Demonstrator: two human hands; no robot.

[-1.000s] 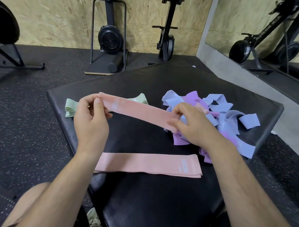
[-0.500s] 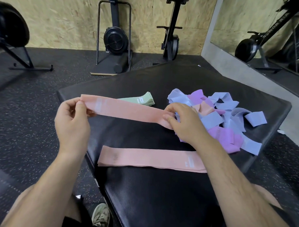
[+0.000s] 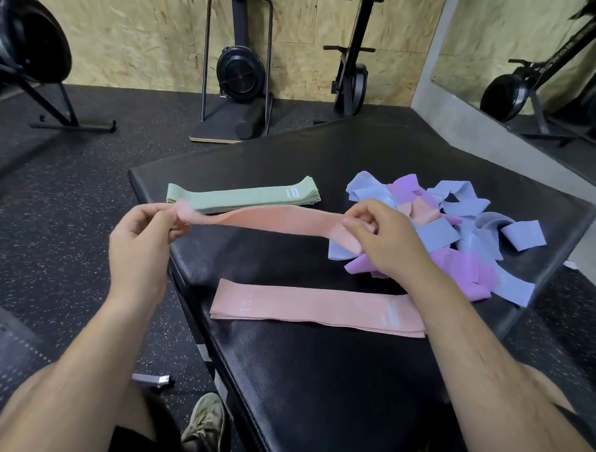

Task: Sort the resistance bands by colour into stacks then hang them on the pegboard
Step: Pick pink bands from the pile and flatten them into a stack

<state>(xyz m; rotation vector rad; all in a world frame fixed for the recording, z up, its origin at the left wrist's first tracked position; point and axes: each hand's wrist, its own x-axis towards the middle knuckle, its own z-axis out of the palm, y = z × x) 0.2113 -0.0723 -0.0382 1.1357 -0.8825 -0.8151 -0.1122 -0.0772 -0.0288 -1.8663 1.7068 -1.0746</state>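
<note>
A pink band (image 3: 273,221) is stretched flat between my hands above the black padded bench (image 3: 317,380). My left hand (image 3: 142,243) pinches its left end, and my right hand (image 3: 384,240) pinches its right end. Below it a stack of pink bands (image 3: 317,308) lies flat on the bench. A neat stack of green bands (image 3: 243,197) lies at the bench's far left. A loose heap of blue, purple and pink bands (image 3: 467,233) fills the right side, partly hidden by my right hand. No pegboard is in view.
Dark rubber floor (image 3: 69,198) surrounds the bench. Exercise machines (image 3: 240,73) stand against the wooden back wall, another at far left (image 3: 28,43). A mirror (image 3: 536,65) runs along the right. My shoe (image 3: 206,423) is below the bench's left edge.
Both hands have kept hold of the pink band and lowered it slightly toward me, so the green stack behind it now shows in full. The camera view shifted.
</note>
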